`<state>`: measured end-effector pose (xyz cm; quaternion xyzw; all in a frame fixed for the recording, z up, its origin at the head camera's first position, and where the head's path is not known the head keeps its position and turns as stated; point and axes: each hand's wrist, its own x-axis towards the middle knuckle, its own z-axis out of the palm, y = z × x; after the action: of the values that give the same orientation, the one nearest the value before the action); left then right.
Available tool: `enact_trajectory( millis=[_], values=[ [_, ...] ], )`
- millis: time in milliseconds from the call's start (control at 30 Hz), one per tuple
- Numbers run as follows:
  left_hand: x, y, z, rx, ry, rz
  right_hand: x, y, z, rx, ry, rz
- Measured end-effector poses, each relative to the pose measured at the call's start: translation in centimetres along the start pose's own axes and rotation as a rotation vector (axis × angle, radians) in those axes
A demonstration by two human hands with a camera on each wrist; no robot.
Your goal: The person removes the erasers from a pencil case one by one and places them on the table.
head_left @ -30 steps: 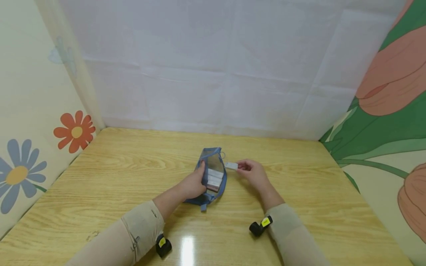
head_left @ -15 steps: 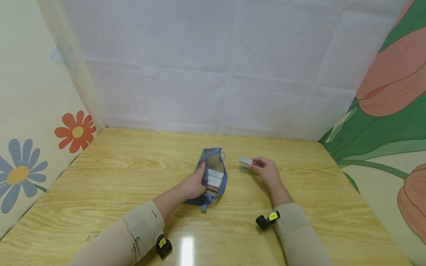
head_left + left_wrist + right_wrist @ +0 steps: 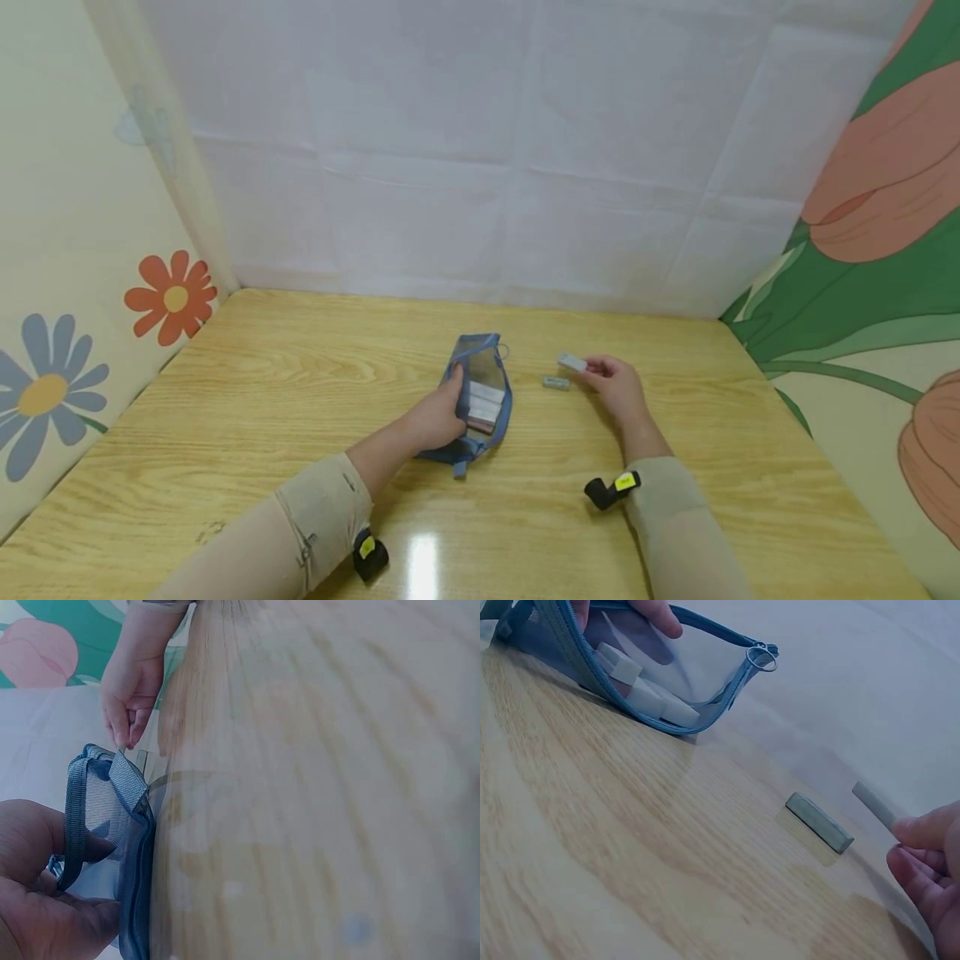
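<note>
R fingers [image 3: 922,828] pinch block [image 3: 872,802], brn item [image 3: 481,426] headcam only

A creased white sheet [image 3: 420,208] hangs at twelve o'clock behind a yellowish wood-grain table [image 3: 750,450]. A painted red, yellow-centred flower [image 3: 175,298] shows at nine, a large painted pink tulip [image 3: 881,175] between two and three.

The left grip [image 3: 45,907] holds the pouch [image 3: 135,847]; beyond it are the right grip [image 3: 135,686] and a painted wall [image 3: 37,652], beside it the desk [image 3: 300,810].
</note>
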<state>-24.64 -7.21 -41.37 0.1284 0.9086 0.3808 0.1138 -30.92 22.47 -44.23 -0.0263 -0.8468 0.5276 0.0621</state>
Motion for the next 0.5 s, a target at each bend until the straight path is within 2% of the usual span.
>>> enact_trajectory(
  millis=[200,500],
  values=[
    [0.03,-0.05,0.03,0.010,0.008,0.008,0.11,0.26,-0.12,-0.042,0.028,0.001],
    [-0.10,0.12,0.03,0.015,0.001,-0.003,0.12,0.38,-0.14,-0.150,0.016,-0.017]
  ],
)
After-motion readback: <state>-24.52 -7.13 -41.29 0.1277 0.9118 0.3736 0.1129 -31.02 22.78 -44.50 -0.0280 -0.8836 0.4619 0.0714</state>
